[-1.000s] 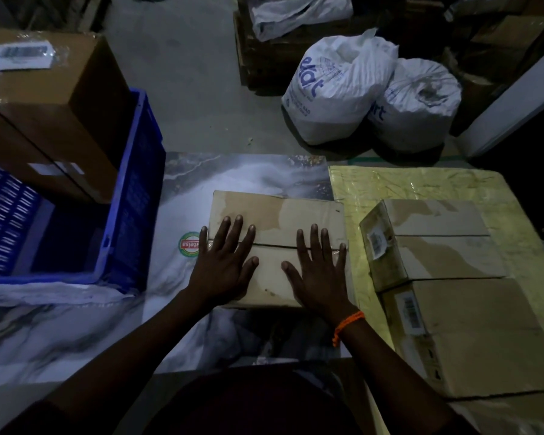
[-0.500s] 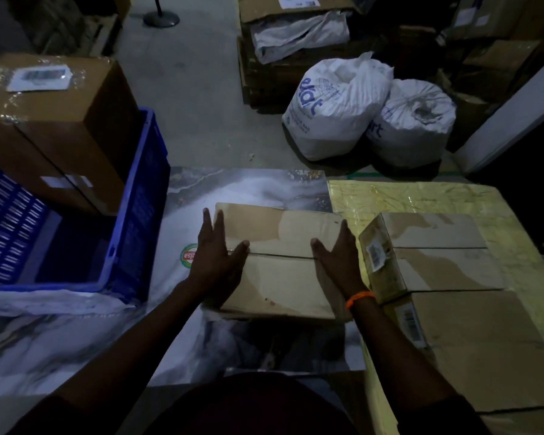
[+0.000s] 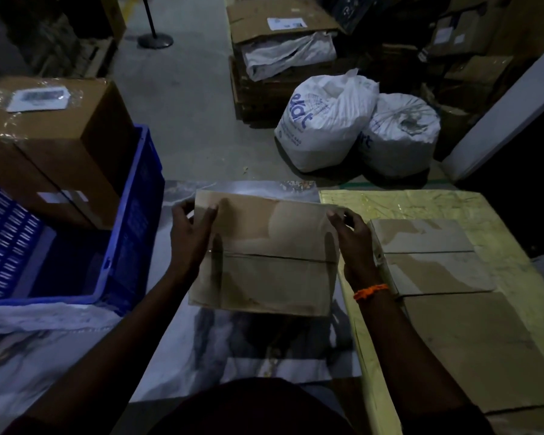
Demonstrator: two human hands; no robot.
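Observation:
A flat brown cardboard box (image 3: pixel 264 255) with a taped seam across its top is held above the marbled table sheet (image 3: pixel 201 346), in the middle of the view. My left hand (image 3: pixel 190 237) grips its left side, thumb on the top face. My right hand (image 3: pixel 354 238) grips its right side near the far corner; an orange band circles that wrist. The box's underside is hidden.
A blue plastic crate (image 3: pixel 129 233) stands at the left with a large labelled carton (image 3: pixel 57 142) leaning in it. Two more cardboard boxes (image 3: pixel 431 259) lie on a yellow-green surface (image 3: pixel 405 202) at right. White sacks (image 3: pixel 324 120) and stacked cartons sit on the floor beyond.
My hands moved from lying flat on top of the box to its two sides, then gripped it. The box now appears raised off the table.

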